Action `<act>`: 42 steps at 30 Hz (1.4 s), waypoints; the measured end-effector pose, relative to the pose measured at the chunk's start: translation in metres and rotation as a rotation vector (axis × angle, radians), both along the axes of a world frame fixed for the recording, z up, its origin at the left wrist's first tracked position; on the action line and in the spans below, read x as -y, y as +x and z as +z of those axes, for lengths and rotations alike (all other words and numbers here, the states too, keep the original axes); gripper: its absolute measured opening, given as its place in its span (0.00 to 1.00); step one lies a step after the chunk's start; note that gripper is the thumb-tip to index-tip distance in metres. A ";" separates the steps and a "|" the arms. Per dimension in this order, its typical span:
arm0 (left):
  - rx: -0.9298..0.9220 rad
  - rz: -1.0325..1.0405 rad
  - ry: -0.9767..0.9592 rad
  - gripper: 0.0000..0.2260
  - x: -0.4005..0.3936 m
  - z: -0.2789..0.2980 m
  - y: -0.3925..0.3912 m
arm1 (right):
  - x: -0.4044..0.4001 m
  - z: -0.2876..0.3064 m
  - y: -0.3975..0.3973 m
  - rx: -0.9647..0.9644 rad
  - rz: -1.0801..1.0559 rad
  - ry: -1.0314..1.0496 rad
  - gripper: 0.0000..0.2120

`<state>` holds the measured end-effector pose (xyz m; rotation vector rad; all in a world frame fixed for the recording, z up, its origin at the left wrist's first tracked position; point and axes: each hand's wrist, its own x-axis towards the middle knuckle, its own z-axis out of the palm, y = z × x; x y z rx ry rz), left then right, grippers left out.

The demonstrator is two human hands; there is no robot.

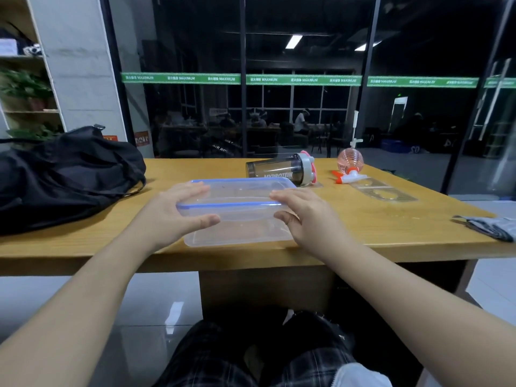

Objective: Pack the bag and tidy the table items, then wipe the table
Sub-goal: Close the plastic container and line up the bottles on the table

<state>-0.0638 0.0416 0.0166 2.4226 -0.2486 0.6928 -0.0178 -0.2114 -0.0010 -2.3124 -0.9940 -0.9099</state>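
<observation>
Clear plastic lunch box with a blue-rimmed lid sat near the front edge of the light wooden table, right before me, and I had a hand at each short end of it. My left hand held the left end, fingers laid over the lid and thumb curled along the near side; my right hand did the same on the right end. I held it from both ends because, as I judged it, the lid needed pressing home evenly, or the box needed lifting level, before it went in the bag.

That black fabric duffel bag lay slumped on the left of the table, well apart from the box, so I expected a carry to the left.

Behind the box a smoky transparent shaker bottle with a grey-and-pink cap lay on its side, with "MYPROTEIN" printed in white. To its right a pink ribbed spray bottle with an orange-and-white trigger lay tipped over. A dark grey folded cloth rested at the right edge, likely for wiping. Green strips on the glass wall read "MAXIMUM".
</observation>
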 end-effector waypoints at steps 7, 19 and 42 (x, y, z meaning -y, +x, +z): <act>0.017 -0.006 0.053 0.32 -0.004 -0.001 0.004 | 0.011 0.005 -0.001 -0.077 -0.031 -0.113 0.21; 0.032 -0.139 -0.075 0.20 -0.007 -0.010 -0.003 | 0.019 0.004 0.005 -0.270 0.185 0.282 0.15; 0.425 0.001 0.469 0.20 0.005 -0.009 -0.024 | -0.068 -0.004 -0.020 0.071 0.189 0.135 0.14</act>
